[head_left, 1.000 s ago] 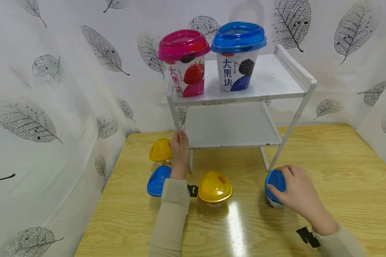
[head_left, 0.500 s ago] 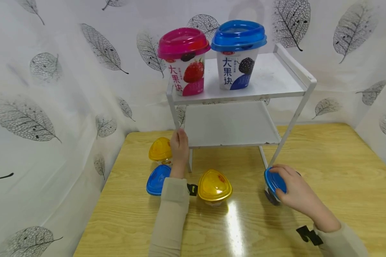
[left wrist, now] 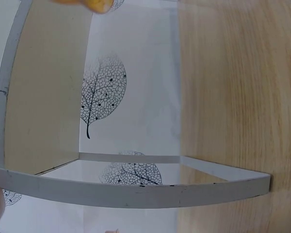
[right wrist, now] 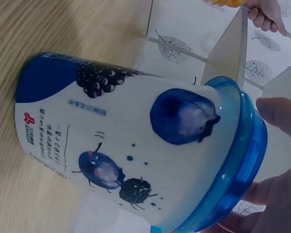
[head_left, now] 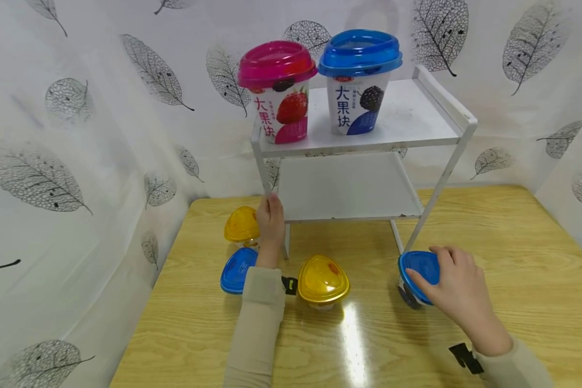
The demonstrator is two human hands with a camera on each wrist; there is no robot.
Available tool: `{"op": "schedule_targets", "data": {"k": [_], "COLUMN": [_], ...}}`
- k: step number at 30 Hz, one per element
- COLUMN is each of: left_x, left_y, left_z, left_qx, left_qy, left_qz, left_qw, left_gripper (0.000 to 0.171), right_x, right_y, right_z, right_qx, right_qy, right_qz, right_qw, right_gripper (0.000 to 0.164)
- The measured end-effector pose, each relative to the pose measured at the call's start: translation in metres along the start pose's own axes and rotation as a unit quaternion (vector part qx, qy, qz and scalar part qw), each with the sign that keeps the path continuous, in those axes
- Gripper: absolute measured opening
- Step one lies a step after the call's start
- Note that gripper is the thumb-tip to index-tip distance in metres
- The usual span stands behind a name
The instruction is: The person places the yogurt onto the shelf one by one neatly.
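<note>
My left hand point(head_left: 270, 226) grips the left front post of a white two-tier shelf point(head_left: 351, 186). In the left wrist view the shelf frame point(left wrist: 136, 194) crosses the lower part, with a fingertip at the left edge. My right hand point(head_left: 461, 288) holds a yogurt cup point(head_left: 421, 269) by its blue lid, thumb on the near side and fingers on the far side. The right wrist view shows this cup point(right wrist: 126, 111) close up, white with blueberry and blackberry pictures, its base close to the wooden table.
On the top tier stand a pink-lidded yogurt cup point(head_left: 278, 91) and a blue-lidded one point(head_left: 359, 81). Yellow-lidded cups stand on the table point(head_left: 368, 345) at front centre point(head_left: 322, 283) and behind my left wrist point(head_left: 241, 225), near another blue-lidded cup point(head_left: 236, 272). Leaf-patterned sheets surround the table.
My right hand's fingers have shifted rightward on the blue lid, and more of the lid shows. The cup stays near the shelf's right leg. My left hand keeps its grip on the post.
</note>
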State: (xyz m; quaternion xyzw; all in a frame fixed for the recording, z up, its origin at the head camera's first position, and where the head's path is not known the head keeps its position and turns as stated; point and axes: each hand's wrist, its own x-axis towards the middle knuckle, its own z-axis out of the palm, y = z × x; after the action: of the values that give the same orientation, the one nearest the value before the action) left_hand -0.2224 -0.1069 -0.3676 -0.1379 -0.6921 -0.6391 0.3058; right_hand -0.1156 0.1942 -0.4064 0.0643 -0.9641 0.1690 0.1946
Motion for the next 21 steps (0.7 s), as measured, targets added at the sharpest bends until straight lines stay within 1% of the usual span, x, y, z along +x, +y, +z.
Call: {"op": "schedule_targets", "data": {"k": [5,9,14,17,21], "left_x": [0.000,0.000,0.000,0.000,-0.001], "left_y": [-0.001,-0.001,-0.001,-0.001,-0.001], "left_z": [-0.001,-0.001,-0.001,-0.001,0.000], "left_qx": [-0.006,-0.002,0.000,0.002,0.005], "left_qy": [-0.005,-0.008,-0.007,-0.006,-0.005], "left_qz": [-0.002,-0.004,-0.001,0.000,0.000], "left_qw": [1.0000,1.0000,1.0000,1.0000,1.0000], "left_gripper": [0.048,0.046,0.046,0.046,0.047], "right_x": [-0.001,-0.001,0.002,0.003,0.002], "right_y": [0.001,0.003,0.006,0.009,0.013], "right_z": [0.001,0.000,-0.004,-0.007,-0.010], "right_qx": [-0.010,0.009,0.062,0.096,0.137], "right_qy": [-0.004,-0.021,-0.071,-0.104,-0.136], "right_qz": [0.004,0.010,0.023,0.026,0.017], "right_qw": [1.000,1.000,0.995,0.990,0.981], "right_gripper": [0.069,0.069,0.071,0.071,0.069]}}
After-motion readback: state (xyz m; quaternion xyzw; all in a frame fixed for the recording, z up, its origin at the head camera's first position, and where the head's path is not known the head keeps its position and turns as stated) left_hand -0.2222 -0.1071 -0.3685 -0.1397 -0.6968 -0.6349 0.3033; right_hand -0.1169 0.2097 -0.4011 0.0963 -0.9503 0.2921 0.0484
